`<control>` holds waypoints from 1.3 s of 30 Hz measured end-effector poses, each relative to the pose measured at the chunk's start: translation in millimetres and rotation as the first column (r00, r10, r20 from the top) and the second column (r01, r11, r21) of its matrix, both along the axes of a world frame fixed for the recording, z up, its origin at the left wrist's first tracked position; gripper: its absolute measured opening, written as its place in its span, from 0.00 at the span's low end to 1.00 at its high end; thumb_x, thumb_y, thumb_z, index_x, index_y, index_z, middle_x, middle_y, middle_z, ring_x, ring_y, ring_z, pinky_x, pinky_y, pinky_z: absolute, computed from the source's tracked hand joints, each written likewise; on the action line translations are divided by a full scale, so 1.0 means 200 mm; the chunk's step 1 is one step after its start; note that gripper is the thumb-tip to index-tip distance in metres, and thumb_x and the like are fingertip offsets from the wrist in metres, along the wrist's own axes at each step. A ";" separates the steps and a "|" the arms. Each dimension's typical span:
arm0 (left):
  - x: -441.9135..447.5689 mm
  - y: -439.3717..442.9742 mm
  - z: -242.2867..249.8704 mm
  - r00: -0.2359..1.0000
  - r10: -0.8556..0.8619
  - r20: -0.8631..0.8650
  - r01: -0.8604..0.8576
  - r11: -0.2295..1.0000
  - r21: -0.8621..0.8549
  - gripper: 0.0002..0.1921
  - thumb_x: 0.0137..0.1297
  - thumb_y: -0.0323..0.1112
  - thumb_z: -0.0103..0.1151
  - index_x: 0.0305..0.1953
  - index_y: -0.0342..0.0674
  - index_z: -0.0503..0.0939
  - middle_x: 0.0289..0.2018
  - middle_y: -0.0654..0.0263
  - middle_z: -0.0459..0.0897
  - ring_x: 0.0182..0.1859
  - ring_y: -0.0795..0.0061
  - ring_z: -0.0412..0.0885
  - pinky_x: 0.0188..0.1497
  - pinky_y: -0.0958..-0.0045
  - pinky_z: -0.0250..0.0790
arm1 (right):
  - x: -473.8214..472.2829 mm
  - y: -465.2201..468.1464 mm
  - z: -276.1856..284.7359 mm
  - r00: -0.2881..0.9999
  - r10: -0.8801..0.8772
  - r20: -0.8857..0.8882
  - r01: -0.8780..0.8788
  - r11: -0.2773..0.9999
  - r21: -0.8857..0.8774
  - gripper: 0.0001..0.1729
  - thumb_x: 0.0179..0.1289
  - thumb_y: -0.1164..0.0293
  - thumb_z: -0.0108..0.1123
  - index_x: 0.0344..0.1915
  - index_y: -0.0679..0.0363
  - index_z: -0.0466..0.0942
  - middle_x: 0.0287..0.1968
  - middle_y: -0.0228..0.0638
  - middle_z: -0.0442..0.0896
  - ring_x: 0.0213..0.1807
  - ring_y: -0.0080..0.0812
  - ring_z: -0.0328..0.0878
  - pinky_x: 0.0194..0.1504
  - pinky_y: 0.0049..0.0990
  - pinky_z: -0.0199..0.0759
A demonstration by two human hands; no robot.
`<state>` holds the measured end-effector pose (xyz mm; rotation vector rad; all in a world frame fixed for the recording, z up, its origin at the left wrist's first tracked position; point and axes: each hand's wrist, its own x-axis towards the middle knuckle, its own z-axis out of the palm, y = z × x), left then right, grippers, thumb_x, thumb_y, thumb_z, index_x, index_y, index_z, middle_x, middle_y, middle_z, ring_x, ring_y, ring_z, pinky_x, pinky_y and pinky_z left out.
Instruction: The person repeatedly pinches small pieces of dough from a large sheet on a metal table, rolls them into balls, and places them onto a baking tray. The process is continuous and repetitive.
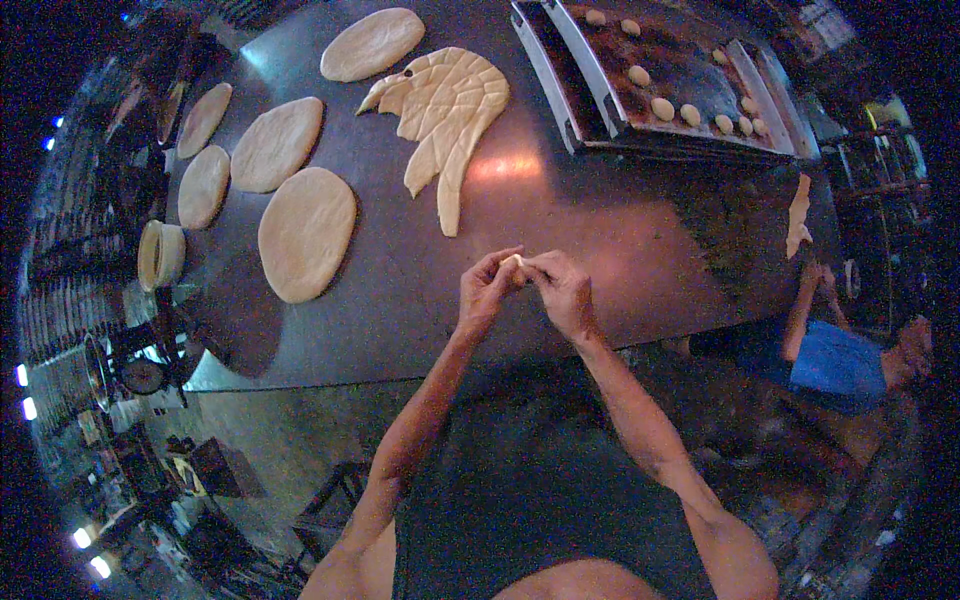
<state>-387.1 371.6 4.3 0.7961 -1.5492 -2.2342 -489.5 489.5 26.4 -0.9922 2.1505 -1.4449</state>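
Observation:
My left hand [484, 292] and my right hand [561, 289] meet above the near part of the metal worktable [405, 315]. Between their fingertips they pinch a small pale piece of dough [516, 259]; the fingers cover most of it. Beyond them lies a flat dough shape like a bird's head [450, 112], scored into segments, with a beak, a dark eye spot and long pointed tails. To its left rest several flattened dough ovals, the nearest being a large one [307, 234].
Stacked metal baking trays [607, 90] at the back right carry several small dough balls [662, 109]. A ring-shaped container [161, 255] sits at the left edge. On the far right lies a torn dough strip [799, 217], near a person in a blue shirt [840, 367].

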 end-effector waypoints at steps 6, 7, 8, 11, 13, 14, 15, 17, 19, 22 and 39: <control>-0.05 0.13 -0.11 0.999 -0.033 0.039 0.010 0.882 0.472 0.35 0.73 0.64 0.32 0.57 0.36 0.74 0.48 0.62 0.82 0.52 0.71 0.78 0.55 0.69 0.72 | 0.09 0.01 -0.10 0.926 -0.110 -0.361 0.083 0.992 -0.090 0.11 0.66 0.65 0.60 0.42 0.57 0.83 0.55 0.39 0.78 0.59 0.46 0.73 0.61 0.41 0.66; -0.06 0.15 -0.14 0.998 -0.023 0.050 -0.012 0.797 0.604 0.39 0.72 0.67 0.28 0.57 0.36 0.74 0.48 0.63 0.82 0.53 0.70 0.78 0.57 0.68 0.71 | 0.10 0.01 -0.16 0.945 -0.089 -0.315 0.063 0.994 -0.091 0.12 0.67 0.64 0.59 0.43 0.59 0.83 0.56 0.40 0.78 0.62 0.45 0.71 0.64 0.41 0.62; -0.07 0.15 -0.17 0.991 -0.135 0.023 0.101 0.832 0.546 0.40 0.71 0.68 0.26 0.60 0.36 0.71 0.52 0.62 0.80 0.55 0.68 0.76 0.60 0.67 0.67 | 0.10 0.04 -0.23 0.957 -0.034 -0.289 0.030 0.999 -0.018 0.14 0.68 0.63 0.58 0.44 0.60 0.83 0.56 0.40 0.77 0.65 0.45 0.69 0.67 0.41 0.58; -0.07 0.17 -0.24 0.876 -0.480 0.050 0.445 0.844 0.300 0.47 0.67 0.73 0.15 0.71 0.37 0.54 0.70 0.56 0.59 0.71 0.60 0.57 0.74 0.61 0.46 | 0.08 0.18 -0.46 0.993 -0.097 -0.065 0.098 0.995 0.010 0.13 0.67 0.69 0.57 0.48 0.59 0.81 0.58 0.39 0.78 0.66 0.47 0.68 0.65 0.43 0.61; -0.02 0.16 -0.25 0.825 -0.545 0.147 0.518 0.835 0.185 0.48 0.65 0.74 0.14 0.73 0.39 0.47 0.73 0.56 0.48 0.75 0.61 0.46 0.76 0.60 0.36 | 0.07 0.35 -0.58 0.991 -0.072 -0.115 0.087 0.988 0.130 0.13 0.66 0.71 0.58 0.49 0.59 0.81 0.59 0.39 0.78 0.66 0.48 0.67 0.65 0.43 0.61; 0.01 0.14 -0.24 0.789 -0.578 0.211 0.563 0.816 0.129 0.49 0.65 0.75 0.14 0.74 0.39 0.44 0.75 0.57 0.43 0.76 0.61 0.40 0.77 0.59 0.31 | 0.07 0.45 -0.60 0.979 -0.043 -0.198 0.074 0.986 0.149 0.13 0.65 0.72 0.58 0.49 0.59 0.81 0.59 0.38 0.78 0.67 0.48 0.66 0.65 0.43 0.61; 0.04 0.11 -0.24 0.793 -0.580 0.186 0.548 0.813 0.197 0.49 0.64 0.76 0.14 0.74 0.41 0.40 0.76 0.58 0.37 0.77 0.59 0.36 0.76 0.56 0.27 | 0.06 0.53 -0.61 0.970 -0.042 -0.238 0.088 0.979 0.186 0.14 0.65 0.73 0.58 0.50 0.59 0.81 0.60 0.37 0.78 0.67 0.48 0.65 0.65 0.43 0.60; 0.09 0.07 -0.20 0.832 -0.519 0.195 0.478 0.850 0.222 0.49 0.64 0.76 0.13 0.74 0.43 0.42 0.75 0.57 0.39 0.77 0.58 0.37 0.76 0.54 0.27 | 0.01 0.61 -0.56 0.882 0.098 -0.462 0.052 0.952 0.303 0.16 0.63 0.73 0.59 0.52 0.59 0.80 0.61 0.37 0.77 0.69 0.48 0.62 0.66 0.41 0.59; 0.10 0.02 -0.18 0.859 -0.472 0.195 0.421 0.871 0.253 0.49 0.64 0.76 0.13 0.74 0.43 0.43 0.75 0.57 0.41 0.76 0.57 0.38 0.76 0.52 0.26 | -0.08 0.57 -0.51 0.796 0.136 -0.590 0.114 0.923 0.367 0.19 0.63 0.72 0.59 0.55 0.59 0.78 0.63 0.36 0.75 0.71 0.47 0.60 0.68 0.40 0.57; 0.09 -0.04 -0.19 0.865 -0.461 0.199 0.393 0.868 0.303 0.49 0.63 0.76 0.12 0.74 0.43 0.45 0.75 0.58 0.43 0.76 0.58 0.40 0.75 0.50 0.28 | -0.21 0.36 -0.51 0.750 0.042 -0.660 0.249 0.907 0.341 0.23 0.62 0.71 0.57 0.59 0.58 0.74 0.65 0.35 0.73 0.72 0.46 0.58 0.69 0.40 0.55; 0.16 -0.15 -0.16 0.907 -0.311 0.285 0.206 0.916 0.346 0.47 0.67 0.73 0.16 0.70 0.37 0.60 0.69 0.56 0.63 0.71 0.58 0.59 0.74 0.56 0.42 | -0.29 0.27 -0.53 0.701 0.172 -0.692 -0.011 0.973 0.231 0.21 0.64 0.77 0.50 0.58 0.64 0.75 0.62 0.41 0.76 0.65 0.47 0.70 0.67 0.40 0.62</control>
